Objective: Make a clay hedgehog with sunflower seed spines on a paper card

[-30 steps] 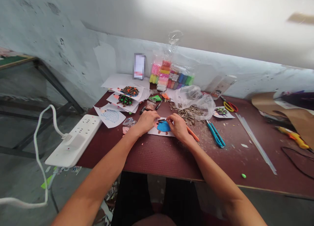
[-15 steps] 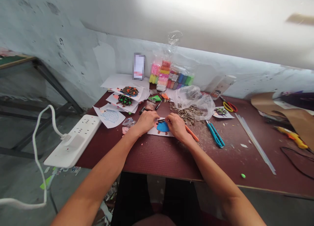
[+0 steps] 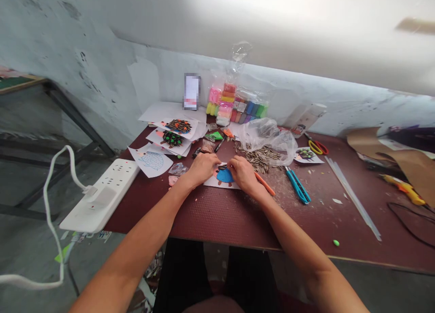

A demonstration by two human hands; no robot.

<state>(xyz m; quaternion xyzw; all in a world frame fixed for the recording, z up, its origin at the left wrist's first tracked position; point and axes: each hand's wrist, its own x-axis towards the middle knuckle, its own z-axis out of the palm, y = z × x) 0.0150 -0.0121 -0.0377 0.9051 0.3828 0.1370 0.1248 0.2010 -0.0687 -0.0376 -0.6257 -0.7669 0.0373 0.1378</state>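
Note:
A white card point(image 3: 210, 182) with a blue clay hedgehog shape point(image 3: 224, 175) lies flat near the front of the dark red table. Dark seeds show along the shape's upper edge. My left hand point(image 3: 205, 166) rests at the card's upper left corner, fingers closed; what they pinch is hidden. My right hand point(image 3: 242, 170) is over the right side of the blue shape, its fingertips pressed together on something too small to name. An orange tool point(image 3: 265, 184) lies beside my right wrist. Behind it, striped seeds point(image 3: 261, 160) spill from a clear plastic bag point(image 3: 272, 138).
Finished hedgehog cards point(image 3: 173, 138) and a drawing point(image 3: 152, 161) lie at left, by a white power strip point(image 3: 102, 195). Clay packs point(image 3: 238, 107) and a phone point(image 3: 191, 92) stand behind. A teal cutter point(image 3: 298, 186), scissors point(image 3: 317, 147), glue sticks point(image 3: 353, 197) and a glue gun point(image 3: 404, 189) are right.
My right fingertips have shifted slightly left over the blue shape. The whole view has drifted a little, while my left hand keeps its place at the card.

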